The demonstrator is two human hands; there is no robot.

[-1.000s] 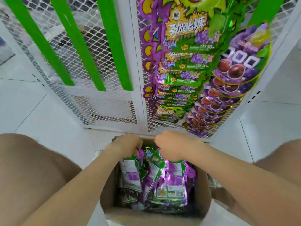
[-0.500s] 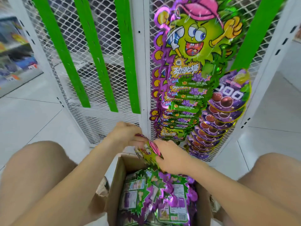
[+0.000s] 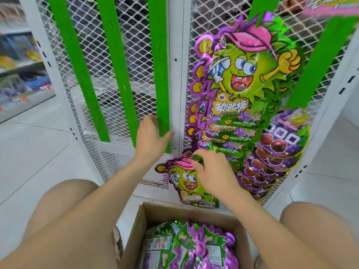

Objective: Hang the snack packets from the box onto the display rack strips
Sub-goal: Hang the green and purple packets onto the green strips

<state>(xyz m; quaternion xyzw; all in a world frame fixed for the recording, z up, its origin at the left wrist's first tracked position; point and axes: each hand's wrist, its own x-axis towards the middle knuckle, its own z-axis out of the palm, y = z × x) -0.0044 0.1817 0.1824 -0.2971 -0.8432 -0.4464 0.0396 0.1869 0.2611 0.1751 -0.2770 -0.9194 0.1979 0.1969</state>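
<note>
The right grip (image 3: 211, 171) is pinching one packet (image 3: 191, 185) by its top edge, at the pink cap. It is holding the packet in the air just above the box's (image 3: 153, 210) far rim and in front of the lower mesh of the rack (image 3: 126, 55). The left grip (image 3: 150, 136) is closing on the lower end of the bare strip (image 3: 158, 65) beside the white post, thumb in front and fingers behind.

The hang hole probably sits right where the fingers are pinching, so they may be covering it. In that case the packet would be sliding past the strip's hook instead of catching. The foil looks slick, and a loosening pinch would be dropping the packet onto the floor between box and rack rather than back into the box. The strip is hanging free at the bottom, so a hard pull could be twisting it or swinging it away from the packet. The right forearm is working just beside the hung packets (image 3: 239, 98) on the neighbouring strip, and a careless lift could be brushing them off their hooks.
</note>
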